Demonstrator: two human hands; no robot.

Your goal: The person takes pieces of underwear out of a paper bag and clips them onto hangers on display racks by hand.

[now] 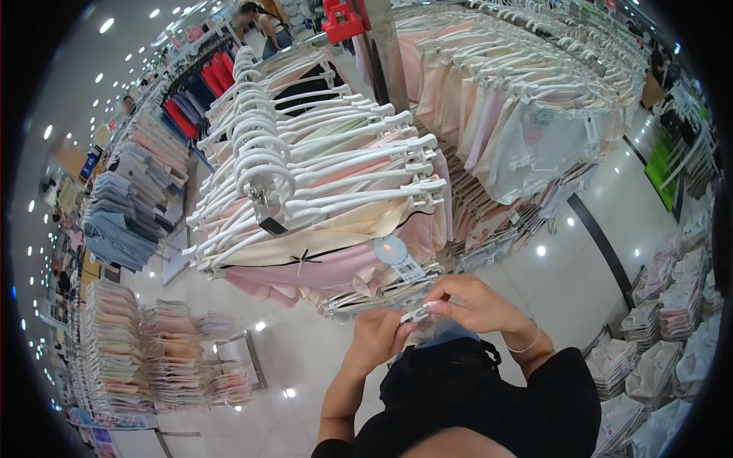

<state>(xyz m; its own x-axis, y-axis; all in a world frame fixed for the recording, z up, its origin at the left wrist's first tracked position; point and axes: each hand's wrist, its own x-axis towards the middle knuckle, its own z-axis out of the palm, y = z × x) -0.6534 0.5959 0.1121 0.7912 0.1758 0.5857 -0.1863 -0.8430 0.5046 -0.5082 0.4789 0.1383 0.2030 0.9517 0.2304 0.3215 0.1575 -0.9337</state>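
Observation:
Close in front of my body, my left hand (376, 334) is closed around one side of a small white plastic piece (414, 314). It looks like the clip end of a hanger. The fingers of my right hand (467, 303) pinch the other side of it. Just beyond my hands hangs a pair of pink underwear (336, 267) with a cream waistband and a small dark bow. A round tag with a barcode (397, 259) hangs from its right side. White clip hangers (263, 172) stand in a dense row above and behind it.
A second rack of pale underwear (534, 145) stands to the right, beside a metal post with a red holder (343, 19). Folded garments (649, 366) lie in stacks at the right. More hanging underwear (114, 343) and blue shirts (122, 233) are at the left. A person (267, 29) is far back.

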